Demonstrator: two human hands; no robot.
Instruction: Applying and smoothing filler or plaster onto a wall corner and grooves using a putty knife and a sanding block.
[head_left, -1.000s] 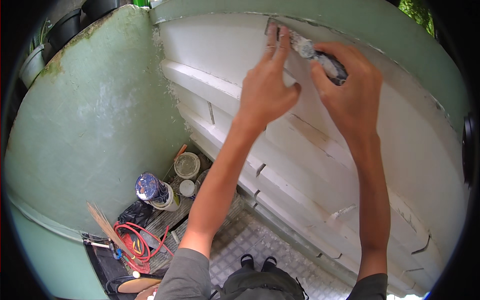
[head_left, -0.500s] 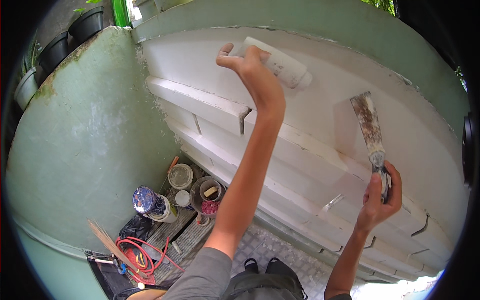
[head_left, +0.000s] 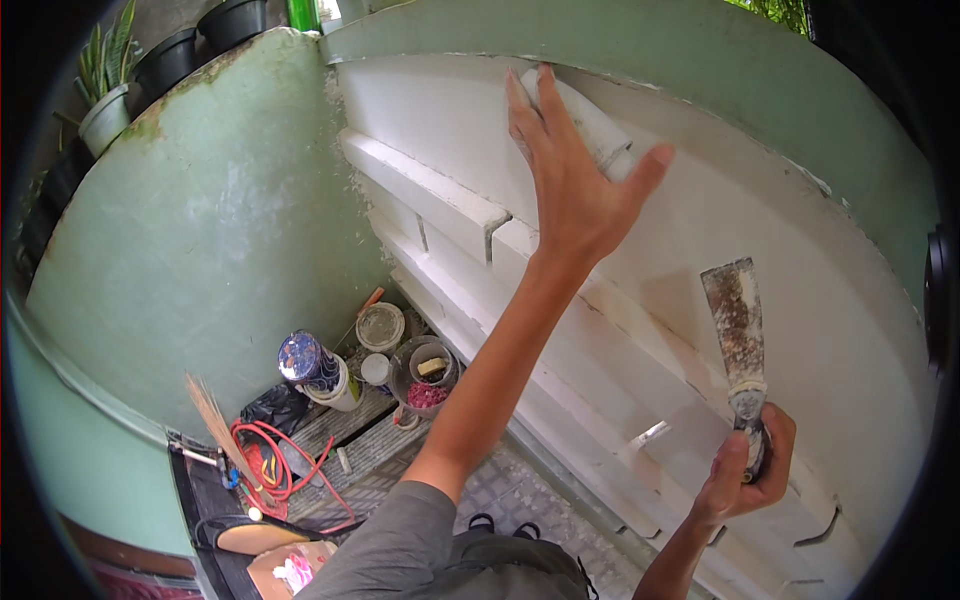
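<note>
My left hand [head_left: 585, 175] reaches up to the white wall [head_left: 690, 170] with fingers spread and thumb apart. Partly hidden behind that hand is a white, smudged, long piece [head_left: 595, 125] with a rounded end; its exact kind does not show. The hand seems to hold it against the wall, just below the green ledge. Lower right, my right hand [head_left: 745, 470] grips the dark handle of a putty knife [head_left: 735, 315]. The knife's wide, stained blade points up, away from the fingers, in front of the wall.
White ledges with slots [head_left: 480, 220] run along the wall below. At left stands a green wall [head_left: 200, 230] topped with plant pots [head_left: 165, 65]. Paint cans [head_left: 310, 360], buckets [head_left: 425, 370], a red hose [head_left: 290, 475] and a broom [head_left: 215, 415] crowd the lower left corner.
My left hand has turned from a bent-wrist grip to spread fingers over the white piece. The right hand and putty knife appear lower. The whole view has shifted.
</note>
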